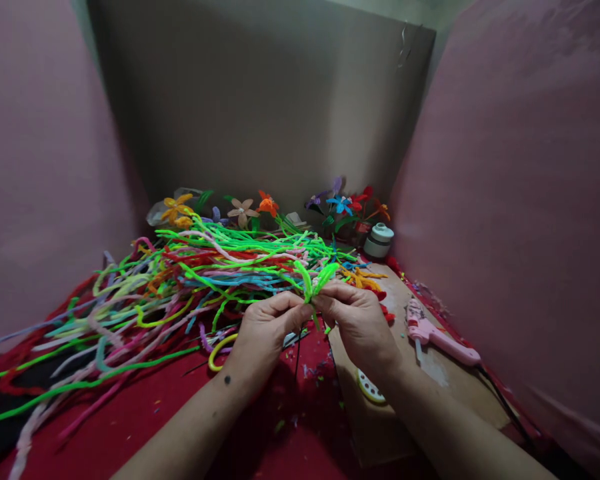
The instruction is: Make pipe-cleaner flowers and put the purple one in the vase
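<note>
At frame centre, the left hand (266,325) and right hand (356,320) are both pinching a neon-green pipe cleaner (314,279), apparently twisting loops; tightening the twist seems to be what follows

A plain grey-brown board (260,107) stands upright at the far end, closing off the space like a backdrop. Dull pink walls rise on both sides, the left pink wall (35,167) smooth, the right pink wall (520,173) mottled and slanting in close. Underfoot lies a deep red cloth (180,413) speckled with small scraps. On the right, a flat brown cardboard sheet (375,427) rests on that cloth. The light is dim and even, brightest near the middle.
</note>
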The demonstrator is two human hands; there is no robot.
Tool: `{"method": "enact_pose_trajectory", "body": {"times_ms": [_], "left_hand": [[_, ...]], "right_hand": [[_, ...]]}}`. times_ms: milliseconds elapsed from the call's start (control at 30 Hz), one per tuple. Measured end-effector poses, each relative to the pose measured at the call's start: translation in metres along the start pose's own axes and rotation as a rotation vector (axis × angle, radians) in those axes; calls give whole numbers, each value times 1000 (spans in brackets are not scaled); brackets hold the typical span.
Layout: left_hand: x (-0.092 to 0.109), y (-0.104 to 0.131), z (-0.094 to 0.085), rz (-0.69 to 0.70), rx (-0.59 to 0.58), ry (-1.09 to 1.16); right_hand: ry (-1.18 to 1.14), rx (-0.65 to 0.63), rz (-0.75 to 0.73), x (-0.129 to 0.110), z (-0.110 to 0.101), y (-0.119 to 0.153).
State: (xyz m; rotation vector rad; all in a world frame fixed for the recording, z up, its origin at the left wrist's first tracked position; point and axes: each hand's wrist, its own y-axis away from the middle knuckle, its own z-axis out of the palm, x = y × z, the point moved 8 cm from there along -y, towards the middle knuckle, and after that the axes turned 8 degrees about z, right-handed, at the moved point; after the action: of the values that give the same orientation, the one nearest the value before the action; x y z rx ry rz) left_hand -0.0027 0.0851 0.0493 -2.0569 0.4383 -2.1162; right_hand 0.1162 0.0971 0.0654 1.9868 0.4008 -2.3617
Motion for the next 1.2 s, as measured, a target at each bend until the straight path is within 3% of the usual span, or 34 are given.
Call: {"method": "enact_pose_trajectory", "body": {"times_ms": [433, 867, 1200], "left_hand": [[-3, 0, 8, -36, -131, 66], [-19, 1, 14, -99, -286, 198], [-18, 1, 14, -147, -188, 292]], "right_hand": [[-114, -58, 10, 16, -2, -5], [-302, -168, 171, 34, 5, -5], [-340, -106, 130, 30, 4, -4]]}}
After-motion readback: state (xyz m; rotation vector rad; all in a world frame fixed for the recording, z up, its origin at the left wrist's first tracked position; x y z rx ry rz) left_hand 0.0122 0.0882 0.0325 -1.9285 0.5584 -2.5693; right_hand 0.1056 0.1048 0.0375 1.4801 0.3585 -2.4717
